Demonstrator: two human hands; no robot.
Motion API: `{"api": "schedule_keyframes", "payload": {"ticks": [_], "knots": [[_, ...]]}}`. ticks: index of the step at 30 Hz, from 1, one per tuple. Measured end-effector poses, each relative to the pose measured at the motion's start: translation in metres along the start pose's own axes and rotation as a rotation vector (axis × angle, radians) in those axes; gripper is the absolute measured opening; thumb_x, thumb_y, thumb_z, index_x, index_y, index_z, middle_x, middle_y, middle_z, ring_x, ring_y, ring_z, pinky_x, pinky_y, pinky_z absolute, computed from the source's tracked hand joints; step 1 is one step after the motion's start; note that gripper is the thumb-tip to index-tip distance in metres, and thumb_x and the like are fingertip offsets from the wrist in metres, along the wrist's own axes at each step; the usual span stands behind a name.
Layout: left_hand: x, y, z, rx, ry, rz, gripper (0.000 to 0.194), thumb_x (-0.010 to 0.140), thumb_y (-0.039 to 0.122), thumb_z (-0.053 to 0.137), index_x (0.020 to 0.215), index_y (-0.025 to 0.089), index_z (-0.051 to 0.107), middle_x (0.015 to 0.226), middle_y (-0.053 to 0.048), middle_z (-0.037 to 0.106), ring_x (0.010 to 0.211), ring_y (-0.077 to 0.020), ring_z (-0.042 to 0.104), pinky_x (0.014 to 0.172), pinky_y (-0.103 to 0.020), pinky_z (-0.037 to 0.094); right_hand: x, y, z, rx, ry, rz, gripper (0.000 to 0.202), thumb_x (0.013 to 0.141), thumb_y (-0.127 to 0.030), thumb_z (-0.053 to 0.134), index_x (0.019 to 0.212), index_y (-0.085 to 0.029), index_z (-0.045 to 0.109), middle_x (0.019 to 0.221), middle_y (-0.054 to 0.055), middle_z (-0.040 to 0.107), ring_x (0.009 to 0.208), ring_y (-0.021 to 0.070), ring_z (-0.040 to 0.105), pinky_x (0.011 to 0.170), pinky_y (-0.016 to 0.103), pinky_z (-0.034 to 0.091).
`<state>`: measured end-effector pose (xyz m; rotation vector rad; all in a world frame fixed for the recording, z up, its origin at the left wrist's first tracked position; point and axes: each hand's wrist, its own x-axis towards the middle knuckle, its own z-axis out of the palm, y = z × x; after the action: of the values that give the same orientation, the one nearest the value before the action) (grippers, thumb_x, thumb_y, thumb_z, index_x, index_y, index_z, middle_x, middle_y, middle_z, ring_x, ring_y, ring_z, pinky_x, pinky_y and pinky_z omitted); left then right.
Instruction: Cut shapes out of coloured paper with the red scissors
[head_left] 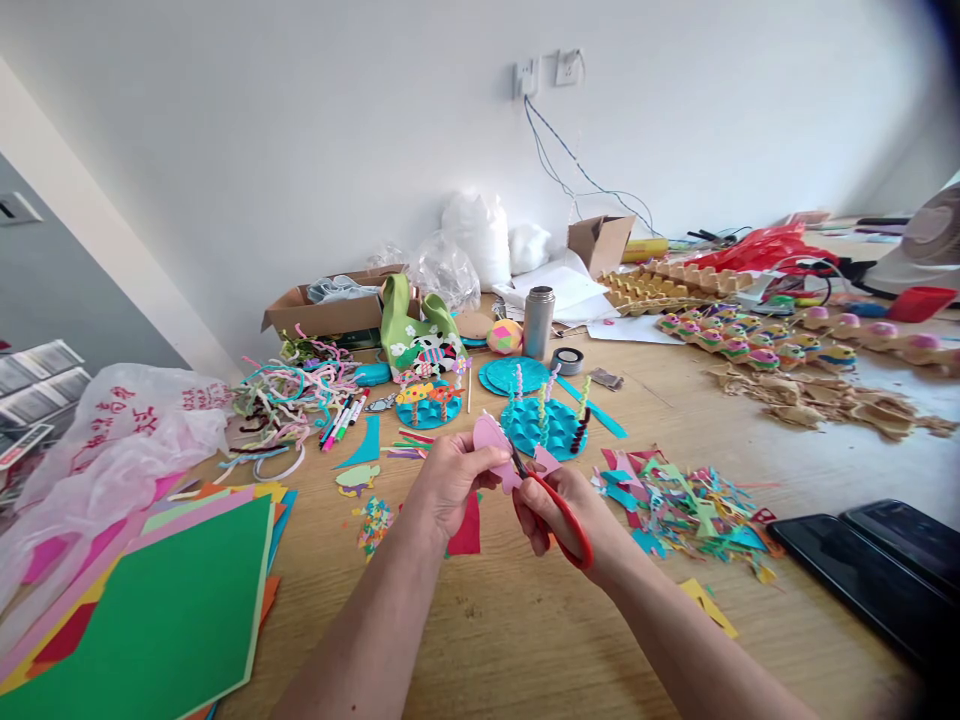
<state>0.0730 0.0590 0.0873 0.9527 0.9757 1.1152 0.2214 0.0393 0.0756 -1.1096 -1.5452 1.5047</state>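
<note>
Between thumb and fingers, my left hand (459,478) pinches a pink paper cutout (491,438) with a rounded outline. My right hand (559,510) is closed on red-handled scissors (576,530), whose dark blades meet the lower right edge of the pink paper. A small pink piece (547,459) sticks out on the far side of the blades. Just beyond the hands stands a blue egg-carton base (551,430) with twisted pipe-cleaner stalks. A red paper piece (465,527) lies beneath my left hand, partly covered by it.
Coloured paper sheets (172,600) are stacked at left, near a pile of pipe cleaners (292,385). Paper scraps (690,500) and two dark phones (847,580) lie at right. Farther back are a metal flask (538,322), black tape (567,361) and painted egg-carton pieces (757,335).
</note>
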Motion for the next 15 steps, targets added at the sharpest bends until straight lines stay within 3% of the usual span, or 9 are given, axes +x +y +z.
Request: {"api": "schedule_keyframes", "payload": {"ticks": [15], "knots": [[-0.0011,0.0024,0.0027,-0.017,-0.006,-0.001,0.018,0.058,0.028,0.074,0.067,0.014,0.066,0.063,-0.002,0.06,0.055,-0.0111,0.051,0.062,-0.027,0.043,0.0006,0.0004,0.0004,0.016,0.01,0.019,0.051,0.062,-0.066,0.064,0.052,-0.02,0.046,0.038,-0.004,0.047,0.03,0.0092,0.045,0.034,0.021,0.029]]}}
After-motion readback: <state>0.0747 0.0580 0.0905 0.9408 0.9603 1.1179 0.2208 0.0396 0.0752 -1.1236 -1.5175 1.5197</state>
